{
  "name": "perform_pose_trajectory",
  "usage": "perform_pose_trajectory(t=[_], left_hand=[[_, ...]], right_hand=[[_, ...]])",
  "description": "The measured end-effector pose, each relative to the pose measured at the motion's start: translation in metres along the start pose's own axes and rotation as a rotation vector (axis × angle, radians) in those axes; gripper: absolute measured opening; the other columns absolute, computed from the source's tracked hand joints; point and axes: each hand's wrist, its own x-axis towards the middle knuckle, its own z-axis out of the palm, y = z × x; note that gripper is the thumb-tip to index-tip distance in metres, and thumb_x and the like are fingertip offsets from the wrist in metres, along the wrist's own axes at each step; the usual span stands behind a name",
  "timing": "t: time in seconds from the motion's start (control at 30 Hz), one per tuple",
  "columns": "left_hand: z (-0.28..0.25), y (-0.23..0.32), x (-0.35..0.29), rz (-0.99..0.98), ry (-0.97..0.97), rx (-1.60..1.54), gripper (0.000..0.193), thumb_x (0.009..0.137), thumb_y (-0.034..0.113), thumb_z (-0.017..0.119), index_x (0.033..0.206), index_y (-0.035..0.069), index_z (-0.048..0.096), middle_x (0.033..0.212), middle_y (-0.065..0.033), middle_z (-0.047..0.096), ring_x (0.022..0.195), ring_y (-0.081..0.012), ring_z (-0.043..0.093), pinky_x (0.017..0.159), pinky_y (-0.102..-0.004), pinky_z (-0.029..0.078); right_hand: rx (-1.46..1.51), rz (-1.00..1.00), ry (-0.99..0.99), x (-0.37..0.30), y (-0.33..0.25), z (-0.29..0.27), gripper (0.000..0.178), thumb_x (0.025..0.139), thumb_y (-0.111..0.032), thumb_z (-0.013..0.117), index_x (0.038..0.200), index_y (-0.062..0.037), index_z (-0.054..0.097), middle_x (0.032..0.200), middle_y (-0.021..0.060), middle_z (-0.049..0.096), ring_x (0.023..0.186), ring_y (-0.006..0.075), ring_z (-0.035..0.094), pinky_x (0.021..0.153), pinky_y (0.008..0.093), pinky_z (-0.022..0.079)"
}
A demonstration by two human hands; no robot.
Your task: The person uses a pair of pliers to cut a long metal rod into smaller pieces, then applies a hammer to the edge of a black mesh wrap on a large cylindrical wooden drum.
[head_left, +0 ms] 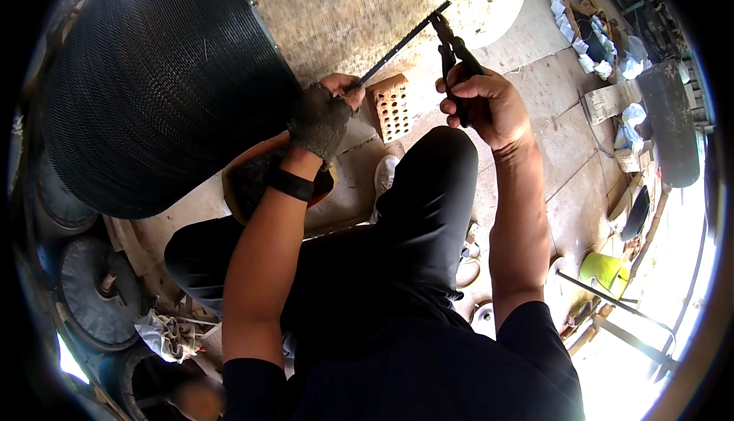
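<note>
Tiled floor (pixel 562 107), marked and dusty, is seen beneath a cluttered workspace. Nearest, two bent legs in dark trousers (pixel 430 180) are shown, and a black wristband (pixel 290 185) is worn on the left forearm. Below that wrist, a reddish-rimmed basin (pixel 266 146) is partly hidden. A grey fingerless glove (pixel 317 135) is worn on the left hand (pixel 324 113), whose grip is pinched around the lower end of a thin dark strip (pixel 399 49). Pliers (pixel 454 43) are clasped by the handles in the bare right hand (pixel 492 107); their tip is set at the strip's upper end, though whether it is bitten cannot be told. The strip is held slantwise between the hands; it can be judged light, fairly stiff and easily bent if forced, so it is best held near its ends. Farther on, a perforated brick (pixel 392 107) is placed on the floor, flanked by a large black ribbed roll (pixel 164 88) and backed by a mottled tan sheet (pixel 367 8).
</note>
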Motion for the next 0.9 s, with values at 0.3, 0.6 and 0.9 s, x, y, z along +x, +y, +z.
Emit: perform_pose_trajectory(t=[0.3, 0.6, 0.9], left_hand=[[0.007, 0.019, 0.01, -0.005, -0.114, -0.113, 0.024, 0.097, 0.012, 0.07, 0.117, -0.001, 0.067, 0.093, -0.0028, 0.07, 0.084, -0.0097, 0.064, 0.079, -0.0269, 0.052], [0.015, 0.005, 0.007, 0.072, -0.048, 0.252, 0.024, 0.097, 0.015, 0.07, 0.117, 0.001, 0.066, 0.098, -0.0055, 0.072, 0.092, -0.0122, 0.066, 0.084, -0.0277, 0.052], [-0.001, -0.018, 0.008, 0.008, -0.038, 0.066, 0.021, 0.099, 0.015, 0.069, 0.115, 0.001, 0.068, 0.094, -0.002, 0.07, 0.086, -0.0096, 0.064, 0.081, -0.0271, 0.052]], right_hand=[[0.006, -0.039, 0.016, 0.001, -0.007, -0.009, 0.016, 0.083, -0.01, 0.06, 0.097, -0.0034, 0.057, 0.1, 0.0133, 0.06, 0.076, 0.0201, 0.055, 0.062, 0.0335, 0.045], [0.029, -0.082, 0.065, -0.012, -0.028, -0.014, 0.018, 0.084, -0.006, 0.058, 0.101, 0.0004, 0.059, 0.095, 0.0136, 0.062, 0.073, 0.022, 0.058, 0.061, 0.0347, 0.047], [0.114, -0.04, 0.064, -0.001, -0.021, -0.013, 0.016, 0.084, -0.007, 0.058, 0.099, -0.0001, 0.059, 0.095, 0.0152, 0.062, 0.074, 0.0233, 0.057, 0.064, 0.0359, 0.047]])
